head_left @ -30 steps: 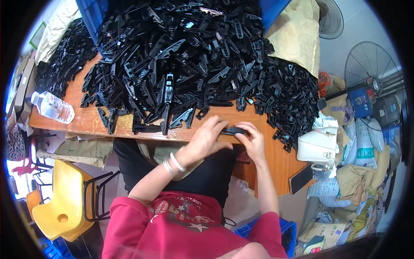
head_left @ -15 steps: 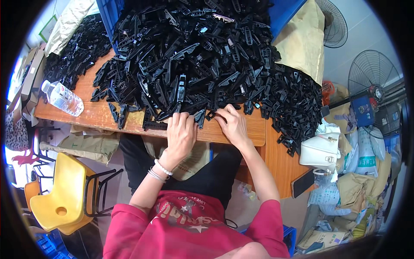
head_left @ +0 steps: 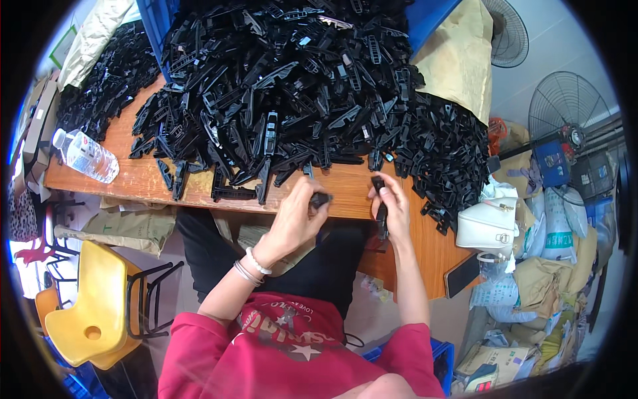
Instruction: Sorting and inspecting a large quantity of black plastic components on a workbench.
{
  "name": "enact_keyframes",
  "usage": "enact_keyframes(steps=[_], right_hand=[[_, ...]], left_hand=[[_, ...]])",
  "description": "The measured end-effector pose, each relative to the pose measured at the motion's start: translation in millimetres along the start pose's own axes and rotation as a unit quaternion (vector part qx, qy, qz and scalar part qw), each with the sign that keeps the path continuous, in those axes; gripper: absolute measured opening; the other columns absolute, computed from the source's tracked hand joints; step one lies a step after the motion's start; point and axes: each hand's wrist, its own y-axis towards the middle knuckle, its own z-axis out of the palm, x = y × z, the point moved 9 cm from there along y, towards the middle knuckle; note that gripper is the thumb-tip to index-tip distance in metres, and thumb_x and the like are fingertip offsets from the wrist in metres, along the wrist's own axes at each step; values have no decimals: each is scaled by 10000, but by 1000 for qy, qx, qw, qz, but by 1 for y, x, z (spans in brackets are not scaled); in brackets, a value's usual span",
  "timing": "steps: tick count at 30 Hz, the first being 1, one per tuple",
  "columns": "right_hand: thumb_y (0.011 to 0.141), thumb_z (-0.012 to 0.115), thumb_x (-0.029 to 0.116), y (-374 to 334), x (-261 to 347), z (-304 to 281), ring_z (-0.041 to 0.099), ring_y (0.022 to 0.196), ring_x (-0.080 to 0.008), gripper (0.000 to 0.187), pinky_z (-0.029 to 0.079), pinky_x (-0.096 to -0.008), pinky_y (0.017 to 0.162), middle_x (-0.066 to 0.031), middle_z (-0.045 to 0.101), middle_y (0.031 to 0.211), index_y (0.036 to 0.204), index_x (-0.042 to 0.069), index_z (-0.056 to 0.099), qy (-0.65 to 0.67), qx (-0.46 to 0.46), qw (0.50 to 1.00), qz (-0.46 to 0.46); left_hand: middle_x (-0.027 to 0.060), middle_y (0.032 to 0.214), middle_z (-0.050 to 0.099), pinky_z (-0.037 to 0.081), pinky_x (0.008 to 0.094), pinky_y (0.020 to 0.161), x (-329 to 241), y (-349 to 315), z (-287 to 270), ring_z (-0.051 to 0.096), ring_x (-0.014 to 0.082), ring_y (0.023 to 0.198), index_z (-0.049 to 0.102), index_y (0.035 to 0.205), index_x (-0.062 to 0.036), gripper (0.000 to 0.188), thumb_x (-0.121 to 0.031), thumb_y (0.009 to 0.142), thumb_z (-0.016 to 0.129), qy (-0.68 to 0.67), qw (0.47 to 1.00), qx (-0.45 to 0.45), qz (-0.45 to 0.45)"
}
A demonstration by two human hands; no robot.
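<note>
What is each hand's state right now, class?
Left hand: closed, holding a black piece, partly hidden.
Right hand: closed, holding black plastic, partly covered.

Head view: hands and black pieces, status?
Left hand gripping black piece. Right hand gripping another black piece. Hands apart. Black parts pile beyond both.

Got a heap of parts (head_left: pixel 286 86) across the middle of the counter (head_left: pixel 351 189), with a second pile (head_left: pixel 452 143) touching it on the right and a bottle (head_left: pixel 88 156) to its left. Got a phone (head_left: pixel 462 276) at the right edge too, just in front of a handbag (head_left: pixel 485 225). Also seeing a chair (head_left: pixel 83 316) left of the legs (head_left: pixel 332 269) and a fan (head_left: pixel 568 110) past the handbag.
</note>
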Motion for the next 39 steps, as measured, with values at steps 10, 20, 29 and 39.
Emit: enact_keyframes(steps=[10, 20, 29, 39], right_hand=[[831, 696, 47, -14, -3, -8, 527, 657, -74, 293, 427, -227, 604, -48, 661, 803, 1119, -8, 681, -228, 30, 973, 2], [738, 749, 14, -17, 19, 3, 593, 763, -176, 242, 454, -274, 672, -90, 615, 841, 974, -26, 715, -303, 31, 942, -140], [789, 720, 85, -22, 24, 28, 647, 799, -257, 190, 504, -325, 696, -126, 628, 911, 925, -44, 689, -371, 8, 914, -163], [884, 675, 74, -292, 41, -191, 606, 814, -131, 255, 489, -258, 753, -84, 670, 948, 1107, -50, 658, -309, -520, 796, 22]], left_hand=[[102, 929, 587, 457, 382, 815, 7, 14, 63, 533, 291, 921, 661, 931, 9, 217, -22, 723, 710, 164, 976, 128, 64], [88, 863, 557, 450, 367, 783, 16, 23, 64, 526, 276, 876, 654, 785, -27, 87, -59, 718, 698, 151, 969, 178, 78], [97, 854, 573, 463, 377, 777, 11, 21, 69, 551, 283, 874, 666, 821, -4, 143, -111, 738, 710, 127, 966, 193, 118], [135, 1029, 580, 460, 403, 787, -4, 3, 7, 546, 319, 909, 603, 1030, 26, 328, 68, 706, 638, 164, 976, 33, 138]])
